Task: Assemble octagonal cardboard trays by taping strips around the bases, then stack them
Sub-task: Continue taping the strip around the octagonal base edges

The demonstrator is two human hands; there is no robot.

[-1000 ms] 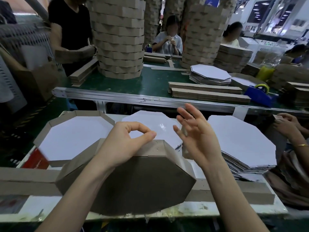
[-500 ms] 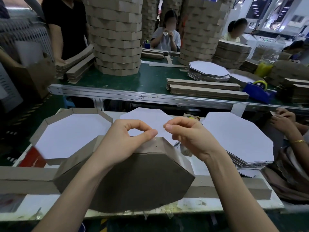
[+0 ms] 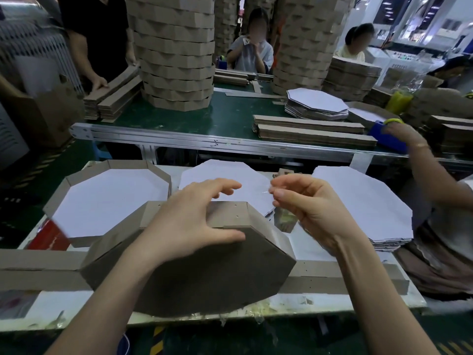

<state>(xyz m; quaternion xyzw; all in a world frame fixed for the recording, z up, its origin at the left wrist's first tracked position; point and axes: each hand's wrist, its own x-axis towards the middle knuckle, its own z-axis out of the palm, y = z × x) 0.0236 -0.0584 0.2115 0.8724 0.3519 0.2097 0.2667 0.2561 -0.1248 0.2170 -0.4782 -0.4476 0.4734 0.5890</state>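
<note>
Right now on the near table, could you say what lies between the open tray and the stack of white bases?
A white octagonal base lies there, as the head view shows.

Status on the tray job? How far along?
Done: one finished tray sits off to the side. In hand: left hand grips an upturned tray, strip already wrapped round its base; right hand pinches what looks like clear tape near its top corner. To do: tape that joint, stack it, then work through the base stack and loose strips.
</note>
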